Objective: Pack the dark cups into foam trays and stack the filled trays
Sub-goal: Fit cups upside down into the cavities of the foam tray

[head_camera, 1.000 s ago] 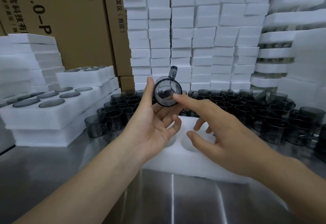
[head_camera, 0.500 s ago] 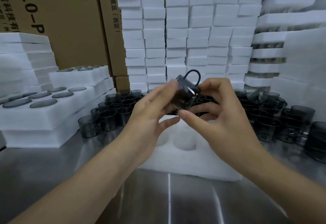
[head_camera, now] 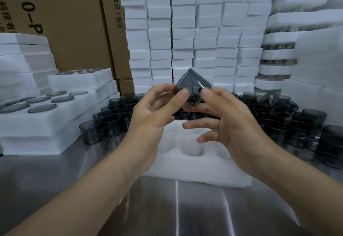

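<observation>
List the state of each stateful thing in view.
held cup, tilted, pinched by both hands
left hand, pinching the cup
right hand, pinching the cup
front foam tray, visible pockets empty
left trays, filled and stacked
loose cups, unpacked, mostly upright

Count on inspection: one cup [head_camera: 191,87], gripped by two hands, the left hand [head_camera: 148,113] and the right hand [head_camera: 228,122]. The loose cups [head_camera: 91,131] on the table [head_camera: 176,208] are too many to count. One open foam tray [head_camera: 194,172] shows three pockets [head_camera: 191,147]; behind stand six columns of foam blocks [head_camera: 159,31] and two large cardboard boxes [head_camera: 70,22].
</observation>
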`<state>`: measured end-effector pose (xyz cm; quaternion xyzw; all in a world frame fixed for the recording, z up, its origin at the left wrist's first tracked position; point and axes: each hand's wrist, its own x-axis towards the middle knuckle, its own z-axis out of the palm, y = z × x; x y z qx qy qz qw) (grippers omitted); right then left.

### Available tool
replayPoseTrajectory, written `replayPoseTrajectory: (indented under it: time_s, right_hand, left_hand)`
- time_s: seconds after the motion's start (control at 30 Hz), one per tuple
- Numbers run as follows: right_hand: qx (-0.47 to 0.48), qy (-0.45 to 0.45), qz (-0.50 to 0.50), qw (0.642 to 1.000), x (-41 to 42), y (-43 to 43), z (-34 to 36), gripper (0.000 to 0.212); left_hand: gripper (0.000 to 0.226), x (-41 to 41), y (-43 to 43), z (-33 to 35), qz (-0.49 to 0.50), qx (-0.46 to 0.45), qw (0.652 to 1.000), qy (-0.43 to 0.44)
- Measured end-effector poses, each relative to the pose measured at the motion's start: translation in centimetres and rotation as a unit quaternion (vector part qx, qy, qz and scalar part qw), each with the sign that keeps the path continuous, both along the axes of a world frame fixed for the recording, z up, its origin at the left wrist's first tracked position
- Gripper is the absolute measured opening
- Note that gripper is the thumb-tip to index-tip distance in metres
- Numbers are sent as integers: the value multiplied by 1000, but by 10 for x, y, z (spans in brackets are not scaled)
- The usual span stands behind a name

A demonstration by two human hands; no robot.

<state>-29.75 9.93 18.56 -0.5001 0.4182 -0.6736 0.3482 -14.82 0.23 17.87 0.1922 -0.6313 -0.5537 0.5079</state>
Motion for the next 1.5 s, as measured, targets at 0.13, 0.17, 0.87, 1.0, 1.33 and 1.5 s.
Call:
replayPoseTrajectory:
  time_s: [0.13, 0.17, 0.87, 1.0, 1.33, 1.5]
  right_hand:
    - [19, 11, 8, 1000, -1, -1, 0, 45]
    - [34, 15, 11, 999, -1, 0, 2, 45]
    - [-17, 325, -186, 927, -49, -11, -12, 77]
    - [-2, 371, -178, 911, -53, -12, -17, 69]
    - [58, 432, -140, 889, -55, -12, -15, 69]
    - [101, 467, -128, 869, -61, -10, -12, 77]
  left_hand:
    - [53, 3, 0, 3, -42, 1, 998, -37]
    - [53, 4, 0, 4, -58, -6, 997, -54]
    - [33, 19, -38, -3, 164, -223, 899, -339]
    - [66, 15, -36, -18, 97, -154, 842, -508]
    - [50, 11, -29, -21, 97, -239, 843, -472]
    - [49, 12, -32, -23, 79, -225, 853, -464]
